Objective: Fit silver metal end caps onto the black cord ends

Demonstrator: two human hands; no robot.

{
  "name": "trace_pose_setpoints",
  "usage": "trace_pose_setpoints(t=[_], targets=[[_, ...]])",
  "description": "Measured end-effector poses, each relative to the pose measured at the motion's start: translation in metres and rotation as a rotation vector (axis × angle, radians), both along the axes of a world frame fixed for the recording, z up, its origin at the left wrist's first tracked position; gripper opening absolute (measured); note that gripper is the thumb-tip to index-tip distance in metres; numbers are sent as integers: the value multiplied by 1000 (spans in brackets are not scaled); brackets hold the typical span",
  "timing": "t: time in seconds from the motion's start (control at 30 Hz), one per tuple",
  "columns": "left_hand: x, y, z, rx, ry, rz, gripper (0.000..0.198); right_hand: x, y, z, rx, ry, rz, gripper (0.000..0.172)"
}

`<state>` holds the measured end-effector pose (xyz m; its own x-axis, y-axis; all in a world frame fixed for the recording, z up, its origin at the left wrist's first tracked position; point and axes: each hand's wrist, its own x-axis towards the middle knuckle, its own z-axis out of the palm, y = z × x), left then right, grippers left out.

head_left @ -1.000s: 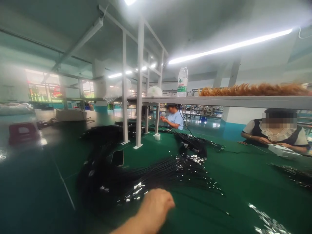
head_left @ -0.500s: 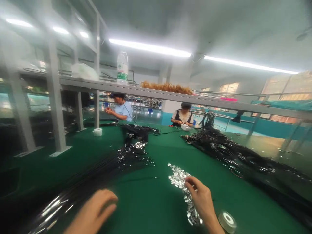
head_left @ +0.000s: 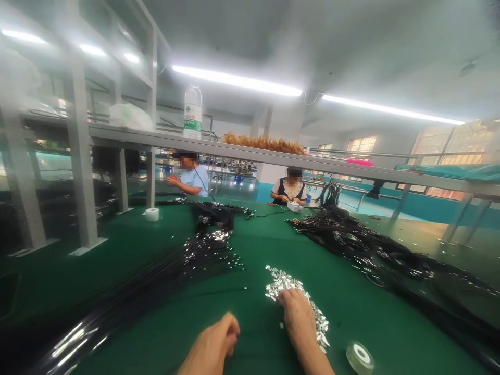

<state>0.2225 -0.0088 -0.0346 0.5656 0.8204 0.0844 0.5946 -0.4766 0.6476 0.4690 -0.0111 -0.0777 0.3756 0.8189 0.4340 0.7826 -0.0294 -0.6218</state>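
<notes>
Shiny, blocky silvery pieces [head_left: 287, 279] heap at lower centre-right, under the bent right hand [head_left: 300, 315], its grip hidden; the left hand [head_left: 216, 337] curls nearby, contents hidden too. Long tube lights [head_left: 238, 81] glow above the smooth green desk [head_left: 260, 242].

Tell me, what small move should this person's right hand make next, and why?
Probably the right hand should pinch up one small silver piece: its bent fingers are at the pile of silver pieces on the green table, while the left hand is curled nearby. Whether either hand holds anything is hidden.
</notes>
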Motion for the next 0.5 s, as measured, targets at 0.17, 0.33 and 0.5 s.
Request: trace_pose_setpoints(t=[0.17, 0.33, 0.5], targets=[[36, 11, 23, -34, -240, -42, 27, 1, -2, 0, 70, 352, 89, 23], [53, 13, 8, 38, -283, 7, 34, -4, -7, -9, 75, 814, 300, 46], [52, 18, -7, 17, -340, 9, 31, -12, -10, -5, 83, 1050, 438, 48]])
